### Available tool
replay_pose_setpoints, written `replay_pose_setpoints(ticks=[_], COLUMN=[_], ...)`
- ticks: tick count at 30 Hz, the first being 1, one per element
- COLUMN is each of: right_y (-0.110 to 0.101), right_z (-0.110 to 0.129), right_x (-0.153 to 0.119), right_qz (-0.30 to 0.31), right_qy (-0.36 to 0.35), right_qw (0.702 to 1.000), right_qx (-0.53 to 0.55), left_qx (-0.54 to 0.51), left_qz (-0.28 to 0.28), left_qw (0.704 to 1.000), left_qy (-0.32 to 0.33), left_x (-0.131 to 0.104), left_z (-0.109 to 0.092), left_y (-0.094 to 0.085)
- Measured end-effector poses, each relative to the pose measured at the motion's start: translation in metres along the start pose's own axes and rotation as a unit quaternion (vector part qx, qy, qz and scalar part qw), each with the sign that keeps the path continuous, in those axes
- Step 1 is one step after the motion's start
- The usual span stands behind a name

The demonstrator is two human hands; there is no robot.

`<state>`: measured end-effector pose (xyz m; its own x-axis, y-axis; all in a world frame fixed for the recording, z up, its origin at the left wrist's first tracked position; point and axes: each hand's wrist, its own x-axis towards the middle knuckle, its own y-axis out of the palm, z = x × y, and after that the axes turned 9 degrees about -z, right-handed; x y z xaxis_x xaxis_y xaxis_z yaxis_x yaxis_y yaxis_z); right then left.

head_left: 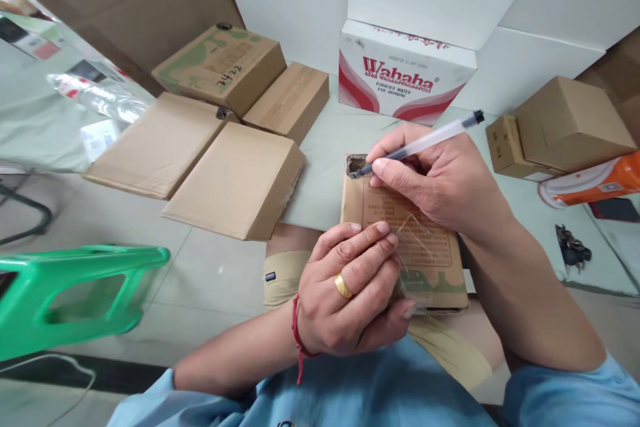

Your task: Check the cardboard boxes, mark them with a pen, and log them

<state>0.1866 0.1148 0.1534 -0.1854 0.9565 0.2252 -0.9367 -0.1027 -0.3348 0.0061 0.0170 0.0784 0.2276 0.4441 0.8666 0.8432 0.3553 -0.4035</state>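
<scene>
A brown cardboard box (435,247) with printed text and green patterns lies in front of me near my lap. My right hand (425,177) pinches a pen (425,140) with a clear barrel and a black end. Its tip meets the edge of a dark-rimmed rectangular hole (356,165) at the box's far left corner. Across the box's near left part rests my left hand (357,287), palm down with fingers laid flat. Clear plastic film (417,287) shows beside its thumb; how far the film runs under the palm is hidden.
Several cardboard boxes (235,173) sit to the left. A white-and-red Wahaha carton (405,77) stands at the back. On the right are more boxes (570,120), an orange-labelled bottle (595,180) and keys (573,247). A green stool (85,267) stands on the floor at left.
</scene>
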Motion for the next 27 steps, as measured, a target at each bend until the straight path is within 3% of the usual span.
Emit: replay_pose_setpoints(ticks=[13, 19, 27], right_y=[0.0012, 0.0021, 0.0003], right_z=[0.0041, -0.0019, -0.0042], right_x=[-0.0022, -0.0016, -0.0033], right_qz=[-0.093, -0.15, -0.091], right_qy=[0.002, -0.033, -0.018], right_qw=[0.994, 0.986, 0.995], right_qx=[-0.052, -0.065, -0.024], left_qx=[-0.014, -0.018, -0.023], left_qz=[-0.004, -0.001, -0.007], left_qw=[1.0, 1.0, 1.0], left_qy=[0.006, 0.004, -0.002], left_x=[-0.0006, -0.0005, -0.0004], left_z=[0.0027, 0.003, 0.003], left_y=[-0.0002, -0.0007, -0.0003])
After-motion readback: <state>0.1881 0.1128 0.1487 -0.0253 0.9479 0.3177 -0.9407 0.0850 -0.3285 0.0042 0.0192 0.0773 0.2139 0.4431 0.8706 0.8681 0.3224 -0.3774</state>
